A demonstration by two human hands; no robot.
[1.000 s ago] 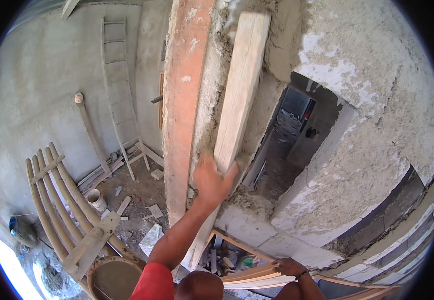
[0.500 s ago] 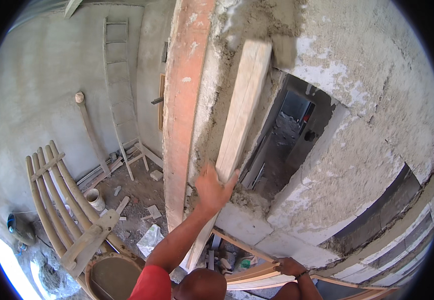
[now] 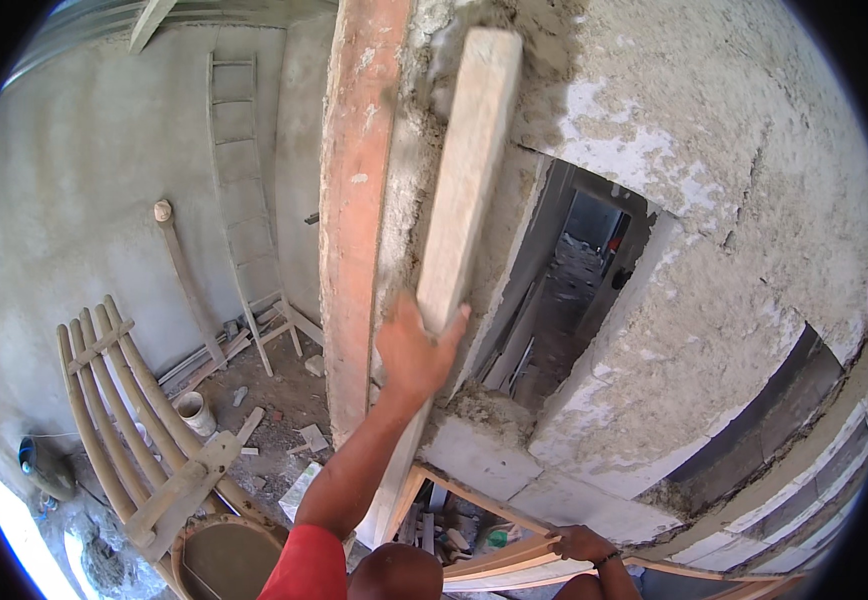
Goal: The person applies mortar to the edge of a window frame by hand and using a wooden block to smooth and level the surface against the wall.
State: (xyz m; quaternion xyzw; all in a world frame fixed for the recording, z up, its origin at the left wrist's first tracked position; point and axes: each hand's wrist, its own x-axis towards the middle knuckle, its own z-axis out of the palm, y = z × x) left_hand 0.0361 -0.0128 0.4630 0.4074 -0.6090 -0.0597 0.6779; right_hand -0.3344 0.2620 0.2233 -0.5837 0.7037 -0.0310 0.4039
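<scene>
Left hand (image 3: 419, 345) is gripping the wooden batten (image 3: 469, 170), slanting between orange strip (image 3: 357, 220) and wall opening (image 3: 569, 285); right hand (image 3: 582, 543) is touching the wooden frame (image 3: 519, 554) (grip unclear). Seemingly working plaster (image 3: 542, 125); next move is probably calling for even pressure

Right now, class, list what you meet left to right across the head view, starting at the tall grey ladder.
Tall grey ladder, reddish painted strip, left hand gripping a long pale wooden beam, bare right hand, dark wall recess.
</scene>
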